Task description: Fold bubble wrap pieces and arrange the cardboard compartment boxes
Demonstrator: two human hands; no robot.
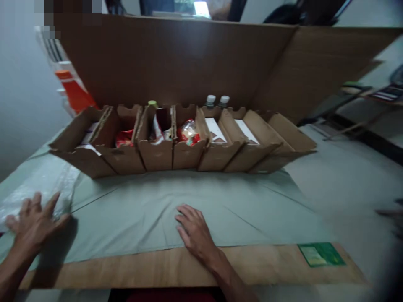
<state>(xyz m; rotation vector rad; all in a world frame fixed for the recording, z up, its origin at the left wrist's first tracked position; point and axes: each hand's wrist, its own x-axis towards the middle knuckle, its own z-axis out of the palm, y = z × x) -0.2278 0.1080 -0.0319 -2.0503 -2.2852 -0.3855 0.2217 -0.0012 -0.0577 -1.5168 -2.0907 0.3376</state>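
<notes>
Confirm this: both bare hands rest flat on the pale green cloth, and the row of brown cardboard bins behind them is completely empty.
Not right. In the head view, the row of brown cardboard bins holds goods: red packets and white cartons. The rest stands: the left hand and right hand rest flat on the pale green cloth.

Two bare forearms come in from the lower edge of the head view. The left hand (33,220) has no glove, ring or watch; its wrist and forearm are uncovered, with no sleeve reaching into the frame. The right hand (195,230) is likewise bare, its fingers unadorned, and the forearm behind it is uncovered as far as the picture's edge. Both wrists carry no strap or band. The fingernails are short; motion blur softens finer detail on the left fingers.
</notes>
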